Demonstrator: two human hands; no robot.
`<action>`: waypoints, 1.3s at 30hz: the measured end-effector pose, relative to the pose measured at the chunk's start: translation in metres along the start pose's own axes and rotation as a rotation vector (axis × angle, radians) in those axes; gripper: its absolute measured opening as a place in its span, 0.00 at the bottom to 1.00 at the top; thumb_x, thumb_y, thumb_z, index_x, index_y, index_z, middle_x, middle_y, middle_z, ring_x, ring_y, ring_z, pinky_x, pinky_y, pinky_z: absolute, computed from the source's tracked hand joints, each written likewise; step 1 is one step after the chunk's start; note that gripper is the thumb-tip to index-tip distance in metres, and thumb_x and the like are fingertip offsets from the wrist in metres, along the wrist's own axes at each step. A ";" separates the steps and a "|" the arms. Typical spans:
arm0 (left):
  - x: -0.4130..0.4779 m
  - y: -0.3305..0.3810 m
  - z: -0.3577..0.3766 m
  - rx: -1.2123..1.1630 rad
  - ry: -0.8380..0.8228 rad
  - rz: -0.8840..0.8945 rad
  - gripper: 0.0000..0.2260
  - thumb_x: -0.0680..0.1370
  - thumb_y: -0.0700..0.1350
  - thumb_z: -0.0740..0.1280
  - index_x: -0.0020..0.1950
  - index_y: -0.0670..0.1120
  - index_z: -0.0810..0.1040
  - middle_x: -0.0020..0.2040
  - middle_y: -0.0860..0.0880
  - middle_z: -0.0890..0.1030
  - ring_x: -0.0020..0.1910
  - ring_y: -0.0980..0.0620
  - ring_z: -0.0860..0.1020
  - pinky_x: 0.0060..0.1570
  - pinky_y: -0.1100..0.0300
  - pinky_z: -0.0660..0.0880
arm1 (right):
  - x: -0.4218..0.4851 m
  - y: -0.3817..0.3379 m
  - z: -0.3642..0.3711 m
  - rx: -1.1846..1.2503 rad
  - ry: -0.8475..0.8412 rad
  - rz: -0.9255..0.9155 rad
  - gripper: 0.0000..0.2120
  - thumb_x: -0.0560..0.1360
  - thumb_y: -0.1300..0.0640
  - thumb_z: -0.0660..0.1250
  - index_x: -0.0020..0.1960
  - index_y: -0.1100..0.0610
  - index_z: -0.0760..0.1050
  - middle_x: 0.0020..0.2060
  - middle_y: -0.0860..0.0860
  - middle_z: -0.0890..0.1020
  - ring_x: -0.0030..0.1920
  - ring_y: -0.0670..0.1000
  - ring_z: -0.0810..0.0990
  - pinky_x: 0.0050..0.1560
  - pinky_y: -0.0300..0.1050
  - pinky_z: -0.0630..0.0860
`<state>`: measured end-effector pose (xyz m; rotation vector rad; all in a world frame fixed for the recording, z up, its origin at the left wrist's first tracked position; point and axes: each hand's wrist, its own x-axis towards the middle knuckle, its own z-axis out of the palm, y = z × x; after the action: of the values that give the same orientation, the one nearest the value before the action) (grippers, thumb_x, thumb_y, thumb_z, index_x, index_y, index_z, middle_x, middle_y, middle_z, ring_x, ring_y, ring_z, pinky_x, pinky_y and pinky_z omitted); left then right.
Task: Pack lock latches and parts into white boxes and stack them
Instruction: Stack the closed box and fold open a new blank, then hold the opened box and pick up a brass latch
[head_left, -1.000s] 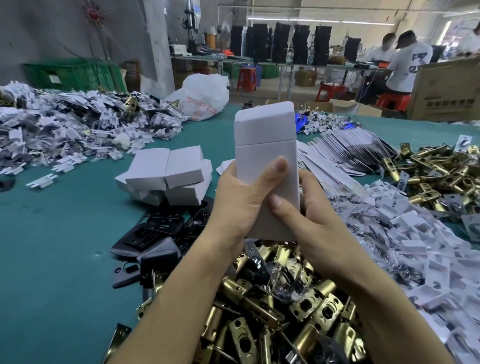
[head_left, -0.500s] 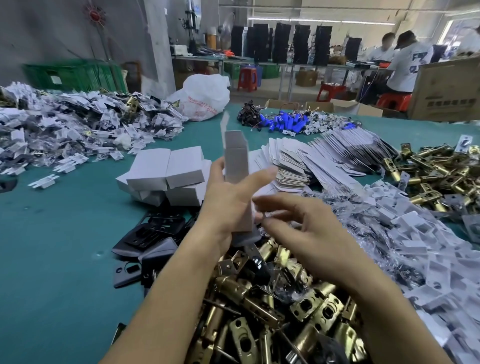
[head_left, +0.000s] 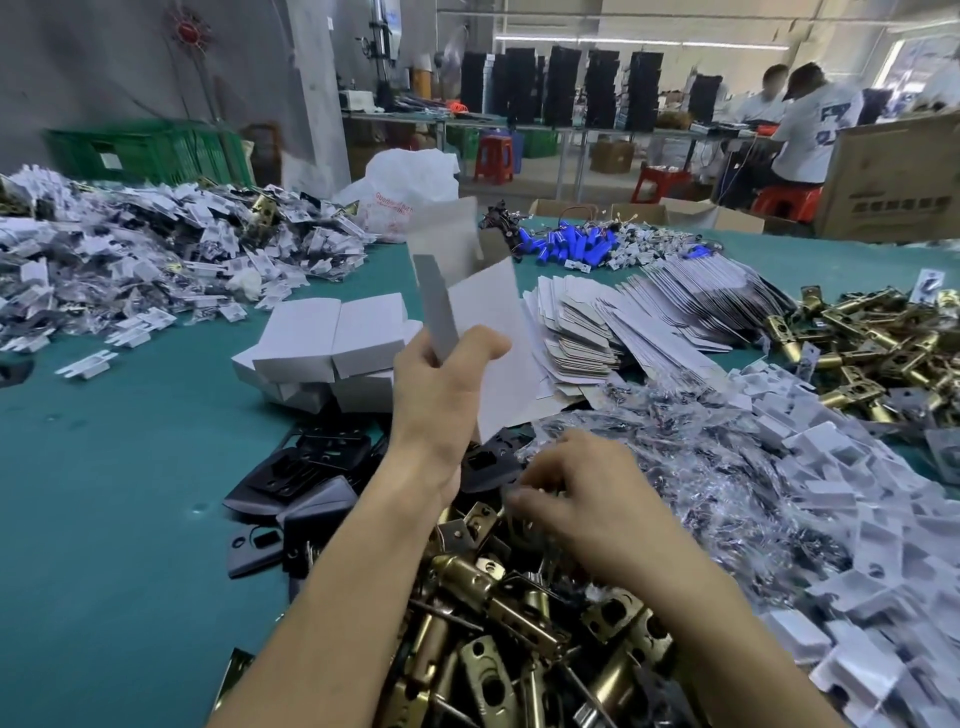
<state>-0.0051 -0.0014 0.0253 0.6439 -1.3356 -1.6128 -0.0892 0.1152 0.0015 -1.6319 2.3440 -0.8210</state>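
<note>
My left hand (head_left: 441, 395) holds a white box (head_left: 488, 332) upright above the table, its top flap open. My right hand (head_left: 576, 493) is lower, its fingers curled down into the heap of brass lock latches (head_left: 509, 623) and bagged parts; whether it grips anything is hidden. Behind the left hand, closed white boxes (head_left: 332, 348) lie stacked. A pile of black plates (head_left: 301, 478) sits to the left of the latches.
Flat unfolded box blanks (head_left: 649, 312) fan out at centre right. Bagged white parts (head_left: 831, 519) cover the right side, more bags (head_left: 130, 260) the far left. More brass latches (head_left: 883, 343) lie far right. Blue parts (head_left: 571, 247) and people at benches are behind. Bare green table (head_left: 104, 519) lies left.
The right hand let go of the box and dropped onto the parts heap. The left hand turned the box and its top flap came open.
</note>
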 end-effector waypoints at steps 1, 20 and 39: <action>0.000 0.001 0.000 -0.027 0.029 -0.014 0.10 0.66 0.49 0.72 0.39 0.45 0.76 0.40 0.46 0.76 0.43 0.46 0.75 0.44 0.43 0.73 | 0.001 0.001 -0.005 0.119 0.015 0.033 0.08 0.74 0.48 0.72 0.42 0.51 0.84 0.34 0.45 0.80 0.39 0.44 0.78 0.37 0.38 0.72; 0.004 -0.010 -0.003 -0.017 0.007 0.017 0.07 0.75 0.46 0.75 0.51 0.51 0.81 0.43 0.56 0.85 0.46 0.53 0.83 0.53 0.40 0.81 | -0.002 0.024 -0.034 -0.007 -0.039 0.186 0.13 0.77 0.42 0.66 0.58 0.46 0.77 0.44 0.44 0.82 0.39 0.42 0.81 0.47 0.47 0.81; 0.010 -0.030 -0.012 0.192 -0.039 -0.058 0.12 0.74 0.49 0.76 0.53 0.53 0.76 0.51 0.52 0.83 0.48 0.53 0.84 0.42 0.59 0.83 | -0.008 0.003 -0.044 0.255 0.028 0.183 0.24 0.65 0.64 0.78 0.52 0.42 0.74 0.44 0.46 0.80 0.36 0.46 0.84 0.32 0.42 0.82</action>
<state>-0.0085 -0.0160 -0.0055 0.7764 -1.5252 -1.5617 -0.1076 0.1380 0.0357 -1.2926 2.2543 -1.0579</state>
